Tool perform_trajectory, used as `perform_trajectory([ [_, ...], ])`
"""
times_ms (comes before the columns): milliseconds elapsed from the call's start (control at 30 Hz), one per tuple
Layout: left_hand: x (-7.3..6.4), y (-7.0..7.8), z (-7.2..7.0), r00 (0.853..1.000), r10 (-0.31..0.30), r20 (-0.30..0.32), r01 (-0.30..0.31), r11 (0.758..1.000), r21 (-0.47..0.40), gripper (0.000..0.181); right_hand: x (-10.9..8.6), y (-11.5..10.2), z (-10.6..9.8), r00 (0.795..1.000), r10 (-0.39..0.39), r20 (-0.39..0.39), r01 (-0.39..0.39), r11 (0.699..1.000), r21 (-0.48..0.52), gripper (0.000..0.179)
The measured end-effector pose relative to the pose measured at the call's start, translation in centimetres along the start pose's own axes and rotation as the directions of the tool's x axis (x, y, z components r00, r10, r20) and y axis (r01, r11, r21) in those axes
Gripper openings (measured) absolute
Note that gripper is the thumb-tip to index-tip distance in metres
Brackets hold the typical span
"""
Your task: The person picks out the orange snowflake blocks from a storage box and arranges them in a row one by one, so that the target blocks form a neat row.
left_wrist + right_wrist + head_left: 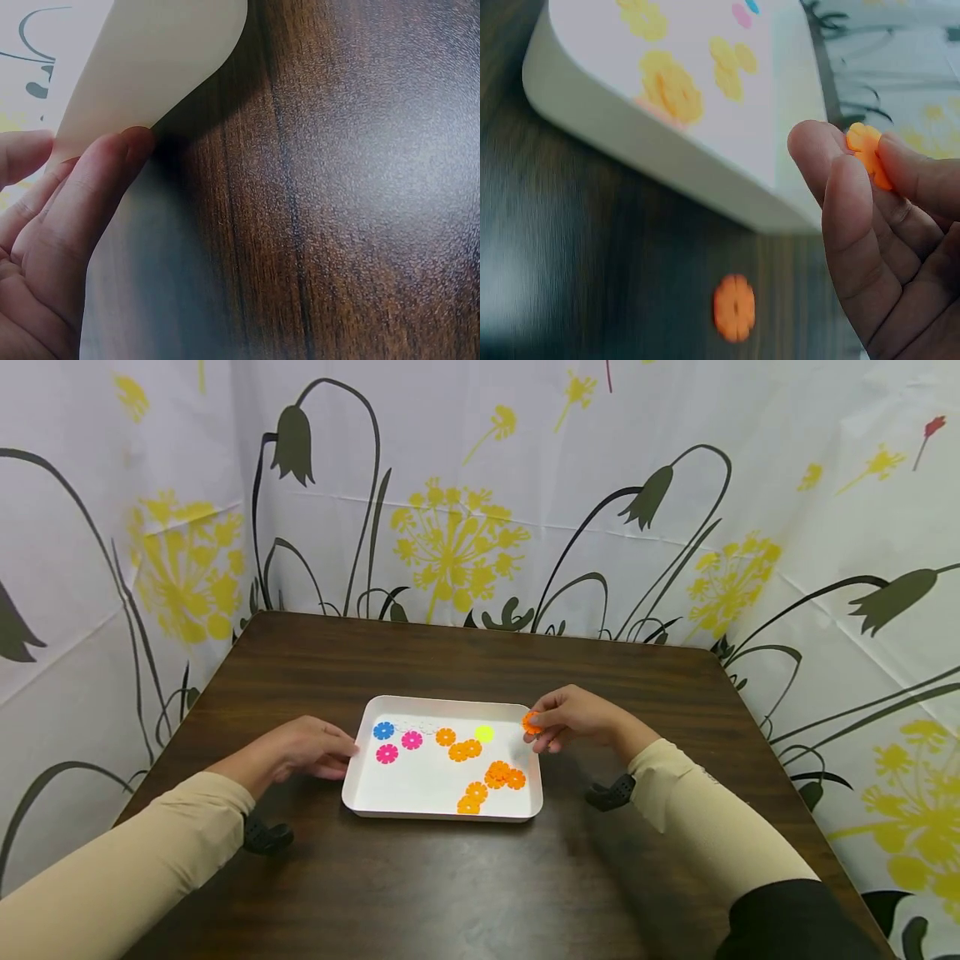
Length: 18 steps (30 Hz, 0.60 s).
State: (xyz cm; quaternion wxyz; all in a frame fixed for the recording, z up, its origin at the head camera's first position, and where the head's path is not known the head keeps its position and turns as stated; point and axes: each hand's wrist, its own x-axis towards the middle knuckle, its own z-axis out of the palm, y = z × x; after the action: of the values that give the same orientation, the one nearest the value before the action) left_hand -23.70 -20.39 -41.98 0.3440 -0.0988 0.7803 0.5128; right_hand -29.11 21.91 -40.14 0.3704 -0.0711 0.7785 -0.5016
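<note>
My left hand (pixel 311 750) grips the left wall of a shallow white tray (pixel 420 793); in the left wrist view its fingertips (pixel 105 154) press the tray's outer side, with the thumb at the rim. My right hand (pixel 581 720) pinches an orange notched plastic disc (pixel 868 154) between thumb and fingers, over the tray's right end. Inside the tray lie several orange discs (pixel 497 775), some overlapping, two pink discs (pixel 411 740), a blue disc (pixel 383 731) and a yellow-green disc (pixel 484 733). Faint outlines of clear discs show near the back wall.
Another orange disc (pixel 735 308) lies on the dark wooden table (pixel 420 893) just outside the tray, visible in the right wrist view. A white curtain (pixel 480 460) with printed flowers hangs behind and beside the table.
</note>
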Motion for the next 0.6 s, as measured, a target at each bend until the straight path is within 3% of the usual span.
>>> perform_trajectory([
  [100,0.0,0.0,0.0,1.000,-0.001,-0.001,0.001,1.000,0.000,0.044,-1.0,1.3,-1.8,0.999,-0.007,-0.032,0.007,1.000,0.003,0.029],
  [300,0.1,-0.2,0.1,1.000,0.007,-0.006,-0.007,1.000,-0.002,0.043,-1.8,4.5,-4.2,0.993,0.049,-0.108,-0.055,0.997,-0.055,0.024],
  [600,0.0,-0.2,0.2,1.000,0.023,-0.005,-0.023,1.000,-0.006,0.042,-1.0,6.7,-4.5,0.976,0.089,-0.200,-0.140,0.956,-0.258,0.017],
])
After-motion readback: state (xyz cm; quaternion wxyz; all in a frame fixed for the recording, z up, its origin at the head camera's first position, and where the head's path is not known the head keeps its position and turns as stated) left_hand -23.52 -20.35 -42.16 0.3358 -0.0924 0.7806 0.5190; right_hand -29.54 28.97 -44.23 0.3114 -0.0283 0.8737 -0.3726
